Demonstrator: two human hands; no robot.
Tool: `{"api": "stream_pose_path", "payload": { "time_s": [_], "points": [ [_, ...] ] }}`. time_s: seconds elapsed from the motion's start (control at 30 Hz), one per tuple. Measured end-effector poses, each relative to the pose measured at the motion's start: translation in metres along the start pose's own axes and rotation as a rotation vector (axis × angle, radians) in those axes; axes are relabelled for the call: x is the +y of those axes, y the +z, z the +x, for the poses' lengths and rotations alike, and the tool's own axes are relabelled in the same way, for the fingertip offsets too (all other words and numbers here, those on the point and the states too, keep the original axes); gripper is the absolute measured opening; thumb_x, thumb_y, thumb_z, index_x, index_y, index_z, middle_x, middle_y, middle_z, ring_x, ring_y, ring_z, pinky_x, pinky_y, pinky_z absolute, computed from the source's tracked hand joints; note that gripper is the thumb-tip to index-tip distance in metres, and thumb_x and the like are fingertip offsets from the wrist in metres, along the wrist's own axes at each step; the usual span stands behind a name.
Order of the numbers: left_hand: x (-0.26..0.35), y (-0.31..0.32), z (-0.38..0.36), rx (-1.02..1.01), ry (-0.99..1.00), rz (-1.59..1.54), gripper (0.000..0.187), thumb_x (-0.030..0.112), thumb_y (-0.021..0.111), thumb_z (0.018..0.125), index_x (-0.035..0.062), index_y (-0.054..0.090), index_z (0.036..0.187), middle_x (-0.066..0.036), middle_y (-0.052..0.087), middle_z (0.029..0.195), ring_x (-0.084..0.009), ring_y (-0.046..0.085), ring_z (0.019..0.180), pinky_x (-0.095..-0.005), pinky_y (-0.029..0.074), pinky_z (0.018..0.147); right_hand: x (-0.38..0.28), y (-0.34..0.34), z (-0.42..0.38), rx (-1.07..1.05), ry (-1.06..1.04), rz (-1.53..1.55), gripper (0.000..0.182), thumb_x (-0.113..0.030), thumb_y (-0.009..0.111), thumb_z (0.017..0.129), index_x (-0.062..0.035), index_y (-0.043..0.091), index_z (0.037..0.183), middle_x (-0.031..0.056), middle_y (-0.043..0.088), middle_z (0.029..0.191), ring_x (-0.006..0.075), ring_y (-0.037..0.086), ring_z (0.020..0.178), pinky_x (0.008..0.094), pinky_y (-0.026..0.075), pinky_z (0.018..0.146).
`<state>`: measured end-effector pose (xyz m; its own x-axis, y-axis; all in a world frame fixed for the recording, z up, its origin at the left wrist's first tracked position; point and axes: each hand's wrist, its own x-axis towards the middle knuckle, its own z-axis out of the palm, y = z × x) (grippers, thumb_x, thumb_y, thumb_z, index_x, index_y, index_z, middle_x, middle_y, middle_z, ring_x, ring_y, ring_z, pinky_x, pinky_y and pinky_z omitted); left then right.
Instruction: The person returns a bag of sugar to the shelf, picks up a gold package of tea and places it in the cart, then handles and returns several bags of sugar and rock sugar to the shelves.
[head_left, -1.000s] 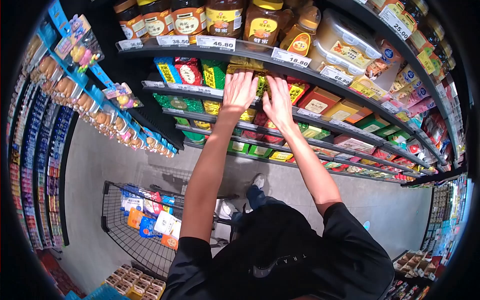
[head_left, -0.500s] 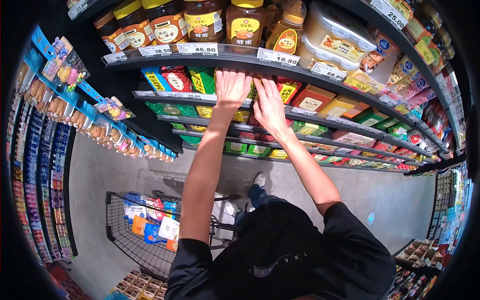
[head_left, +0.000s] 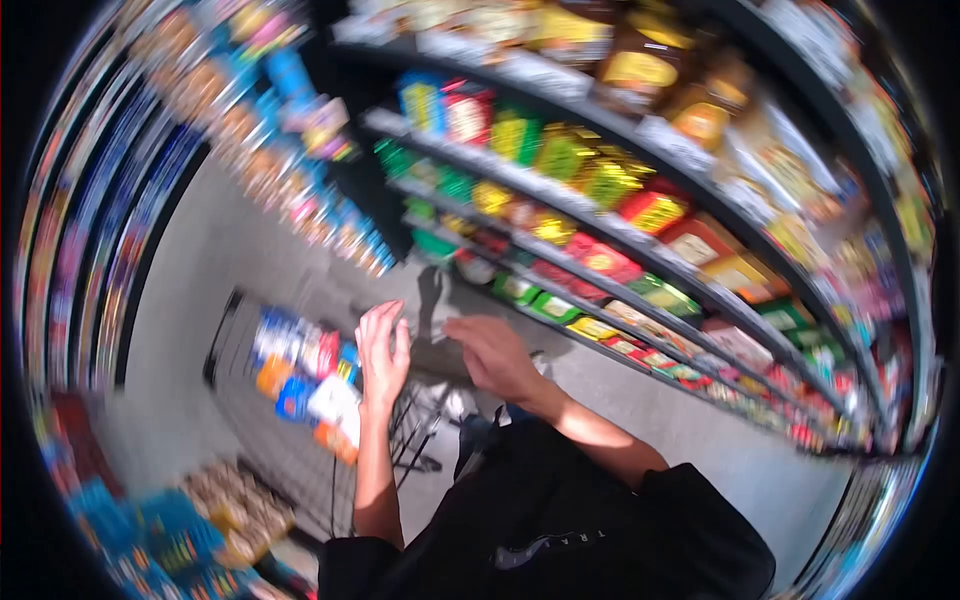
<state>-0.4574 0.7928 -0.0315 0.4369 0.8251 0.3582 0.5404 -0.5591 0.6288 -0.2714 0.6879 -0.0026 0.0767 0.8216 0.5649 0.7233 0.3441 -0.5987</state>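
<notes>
My left hand (head_left: 382, 352) is raised above the right edge of a black wire shopping cart (head_left: 222, 335), its fingers stretched out with nothing in them. Across from it, my right hand (head_left: 494, 354) hangs over the floor, somewhat smeared, fingers extended and palm turned toward the left. A gap separates the two hands. Inside the cart lie several bagged goods, among them a white pouch (head_left: 336, 403), a blue pouch (head_left: 293, 398) and an orange pouch (head_left: 273, 376). Neither hand touches the cart's contents.
A curved shelf unit (head_left: 575, 205) runs along the front and right, with foil packets (head_left: 555, 155) and honey jars (head_left: 640, 70) on it. Toys hang on a blue rack (head_left: 290, 170) at left. Grey floor (head_left: 640, 385) lies below the shelves.
Both hands have left the packets on the shelf and come back down toward my body and the cart. The view has turned, shifting the shelf to the right.
</notes>
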Motion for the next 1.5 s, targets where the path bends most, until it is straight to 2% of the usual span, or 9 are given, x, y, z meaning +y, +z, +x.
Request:
{"api": "stream_pose_path", "payload": {
  "time_s": [0.17, 0.3, 0.63, 0.73, 0.83, 0.93, 1.07, 1.37, 1.5],
  "points": [
    [-0.108, -0.104, -0.198, -0.083, -0.847, 0.212, 0.036, 0.022, 0.057, 0.092, 0.0004, 0.057, 0.121, -0.021, 0.065, 0.109, -0.0373, 0.061, 0.105, -0.0430, 0.047, 0.090, -0.074, 0.084, -0.060, -0.832, -0.159, 0.258, 0.040, -0.007, 0.060, 0.079, -0.0053, 0.058, 0.119, 0.0099, 0.063, 0.100, 0.0268, 0.059, 0.094, 0.0403, 0.043, 0.092],
    [-0.141, -0.141, -0.305, -0.109, -1.171, 0.210, 0.040, 0.025, 0.058, 0.092, 0.0004, 0.056, 0.124, -0.022, 0.066, 0.108, -0.0362, 0.064, 0.102, -0.0420, 0.049, 0.088, -0.083, 0.093, -0.087, -0.967, -0.238, 0.192, 0.045, -0.013, 0.062, 0.082, -0.0060, 0.053, 0.126, 0.0104, 0.064, 0.090, 0.0274, 0.059, 0.090, 0.0385, 0.039, 0.093],
    [-0.270, -0.086, -0.313, 0.070, -1.028, -0.312, 0.029, 0.019, 0.057, 0.091, 0.0020, 0.061, 0.115, -0.021, 0.068, 0.100, -0.0297, 0.067, 0.095, -0.0376, 0.051, 0.084, -0.091, 0.112, -0.071, -1.033, 0.038, 0.202, 0.024, -0.028, 0.069, 0.084, -0.0079, 0.068, 0.098, 0.0101, 0.068, 0.082, 0.0256, 0.064, 0.080, 0.0376, 0.045, 0.082],
    [-0.310, -0.044, -0.270, 0.079, -1.062, -0.137, 0.028, 0.018, 0.059, 0.088, 0.0047, 0.061, 0.113, -0.019, 0.067, 0.102, -0.0316, 0.066, 0.095, -0.0394, 0.051, 0.085, -0.091, 0.117, -0.066, -0.932, 0.048, 0.207, 0.023, -0.020, 0.074, 0.080, -0.0051, 0.069, 0.098, 0.0108, 0.067, 0.079, 0.0270, 0.064, 0.075, 0.0369, 0.048, 0.074],
    [-0.331, -0.002, -0.228, 0.106, -0.853, 0.120, 0.028, 0.015, 0.064, 0.081, 0.0082, 0.062, 0.109, -0.017, 0.062, 0.111, -0.0345, 0.061, 0.102, -0.0423, 0.049, 0.089, -0.090, 0.120, -0.061, -1.002, 0.100, 0.146, 0.025, -0.019, 0.074, 0.080, -0.0040, 0.068, 0.099, 0.0107, 0.064, 0.077, 0.0273, 0.061, 0.074, 0.0369, 0.047, 0.077],
    [-0.354, 0.036, -0.196, -0.233, -0.825, 0.188, 0.045, 0.015, 0.069, 0.076, 0.0077, 0.057, 0.118, -0.019, 0.058, 0.118, -0.0362, 0.055, 0.111, -0.0433, 0.044, 0.096, -0.082, 0.124, -0.069, -0.999, 0.134, 0.142, 0.025, -0.018, 0.074, 0.079, -0.0045, 0.068, 0.099, 0.0096, 0.062, 0.076, 0.0269, 0.060, 0.074, 0.0371, 0.046, 0.078],
    [-0.362, 0.077, -0.190, -0.302, -0.582, 0.460, 0.066, 0.013, 0.074, 0.067, 0.0027, 0.049, 0.127, -0.015, 0.049, 0.126, -0.0312, 0.047, 0.117, -0.0426, 0.039, 0.099, -0.081, 0.126, -0.068, -1.017, 0.215, 0.141, 0.026, -0.018, 0.075, 0.078, -0.0045, 0.067, 0.099, 0.0090, 0.063, 0.079, 0.0250, 0.060, 0.077, 0.0359, 0.046, 0.081],
    [-0.371, 0.066, -0.215, -0.059, -0.456, 0.492, 0.058, 0.020, 0.076, 0.072, 0.0080, 0.054, 0.124, -0.014, 0.050, 0.121, -0.0287, 0.048, 0.109, -0.0449, 0.036, 0.092, -0.077, 0.130, -0.062, -1.027, 0.338, 0.201, 0.029, -0.018, 0.074, 0.080, -0.0022, 0.065, 0.102, 0.0092, 0.065, 0.082, 0.0233, 0.061, 0.076, 0.0350, 0.047, 0.082],
    [-0.376, 0.062, -0.194, -0.304, -0.349, 0.610, 0.064, 0.022, 0.078, 0.068, 0.0021, 0.054, 0.123, -0.019, 0.040, 0.142, -0.0345, 0.040, 0.130, -0.0496, 0.031, 0.105, -0.075, 0.132, -0.070, -0.998, 0.359, 0.163, 0.029, -0.017, 0.076, 0.077, -0.0040, 0.067, 0.101, 0.0055, 0.066, 0.083, 0.0204, 0.062, 0.076, 0.0356, 0.048, 0.082]
  ]
}}
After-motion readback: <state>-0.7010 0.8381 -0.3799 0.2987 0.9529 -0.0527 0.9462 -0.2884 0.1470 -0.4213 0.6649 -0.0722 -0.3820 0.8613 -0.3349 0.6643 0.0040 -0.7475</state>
